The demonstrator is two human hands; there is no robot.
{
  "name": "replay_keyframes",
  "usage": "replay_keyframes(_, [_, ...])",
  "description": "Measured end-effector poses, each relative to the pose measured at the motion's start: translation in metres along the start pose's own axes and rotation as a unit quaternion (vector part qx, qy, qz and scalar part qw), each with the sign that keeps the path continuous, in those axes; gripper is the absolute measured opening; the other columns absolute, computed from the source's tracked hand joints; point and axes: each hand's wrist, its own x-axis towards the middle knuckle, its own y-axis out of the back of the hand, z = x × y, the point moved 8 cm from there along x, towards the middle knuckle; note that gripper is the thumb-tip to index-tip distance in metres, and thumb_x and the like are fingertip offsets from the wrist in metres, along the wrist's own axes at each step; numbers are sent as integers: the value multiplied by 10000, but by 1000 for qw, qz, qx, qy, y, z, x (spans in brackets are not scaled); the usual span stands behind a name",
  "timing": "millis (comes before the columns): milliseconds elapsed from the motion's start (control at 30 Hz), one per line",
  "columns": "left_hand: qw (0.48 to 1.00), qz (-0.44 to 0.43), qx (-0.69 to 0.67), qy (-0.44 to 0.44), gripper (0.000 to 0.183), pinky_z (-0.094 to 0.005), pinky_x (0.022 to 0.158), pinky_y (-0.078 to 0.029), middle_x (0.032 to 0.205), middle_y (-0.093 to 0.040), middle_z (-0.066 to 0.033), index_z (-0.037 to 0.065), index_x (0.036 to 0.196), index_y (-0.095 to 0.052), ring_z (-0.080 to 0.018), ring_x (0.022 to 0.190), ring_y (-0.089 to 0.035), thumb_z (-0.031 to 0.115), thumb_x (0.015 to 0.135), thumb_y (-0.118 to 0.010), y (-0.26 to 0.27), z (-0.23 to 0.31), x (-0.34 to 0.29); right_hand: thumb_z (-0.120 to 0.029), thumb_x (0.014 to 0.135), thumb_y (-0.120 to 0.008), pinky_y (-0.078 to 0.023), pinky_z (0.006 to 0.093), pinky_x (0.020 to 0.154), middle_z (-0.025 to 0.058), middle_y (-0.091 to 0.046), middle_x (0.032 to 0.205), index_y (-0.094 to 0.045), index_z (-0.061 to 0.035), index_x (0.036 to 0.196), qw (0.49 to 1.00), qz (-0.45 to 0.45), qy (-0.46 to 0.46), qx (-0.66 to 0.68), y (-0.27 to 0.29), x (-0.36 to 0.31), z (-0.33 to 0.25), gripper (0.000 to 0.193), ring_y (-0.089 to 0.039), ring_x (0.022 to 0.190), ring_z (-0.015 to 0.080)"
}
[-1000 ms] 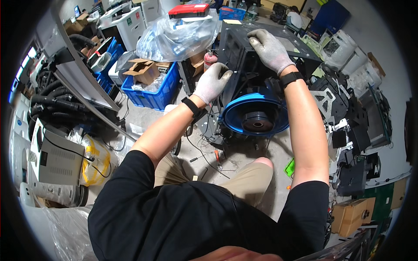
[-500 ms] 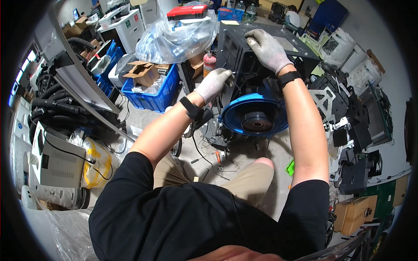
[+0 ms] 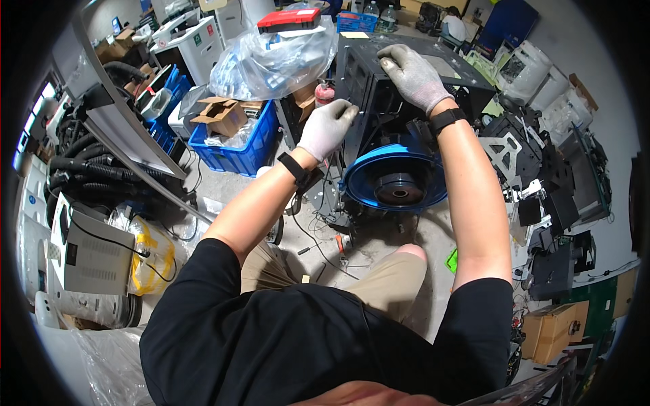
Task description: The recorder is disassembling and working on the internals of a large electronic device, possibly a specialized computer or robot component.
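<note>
Both my hands wear pale work gloves with greyish fingertips. My left hand is closed, thumb and fingers pressed together beside the left front edge of a black metal machine housing. Whatever those fingers hold, if anything, is too small to make out. My right hand grips the housing's top front edge, its fingers bent over the metal. Below the housing's open front sits a round blue part with a black hub in its middle. Dark parts inside the housing are partly hidden by my right wrist.
At left stands a blue crate with an open cardboard box in it. A red case lies on a plastic-wrapped bundle. An orange-handled tool and cables lie on the floor. Metal brackets pile up at right.
My left hand has drawn back slightly from the housing's edge, left and upward, with its fingers turned more upward. My right hand stays on the top edge.
</note>
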Motion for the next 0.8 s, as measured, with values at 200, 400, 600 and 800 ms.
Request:
replay_keyframes(200, [985,-40,-78,150,334,-270,562,-391,685,-557,31,45,938,-708,-73,601,-486,343,1021,-580,-17,-49,19,-313,1000,-525,-467,418,1014,136,-649,1223,-637,-94,1200,1000,-2,1,-4,1,-1,-3,318,-601,1180,335])
replay_keyframes(400, [967,113,-191,121,312,-310,619,-485,742,-637,-9,17,971,-670,-158,671,-611,276,1031,-508,24,-35,11,-343,1000,-533,-470,409,1024,125,-644,1250,-648,-98,1210,1000,-1,-1,-14,4,-2,-5,342,-593,1208,323])
replay_keyframes(600, [973,58,149,-168,194,-427,692,-523,865,-673,-168,64,974,-673,-378,807,-656,251,972,-625,23,83,1,-346,992,-635,-481,367,1039,107,-651,1249,-713,-87,1201,991,-62,46,109,2,-1,-9,341,-614,1199,251])
replay_keyframes(800, [964,10,208,-165,171,-421,703,-532,859,-675,-163,71,969,-669,-363,815,-673,235,971,-621,7,94,17,-329,1026,-601,-487,308,970,80,-698,1163,-732,22,1123,954,-101,-16,281,4,-1,6,387,-627,1079,155])
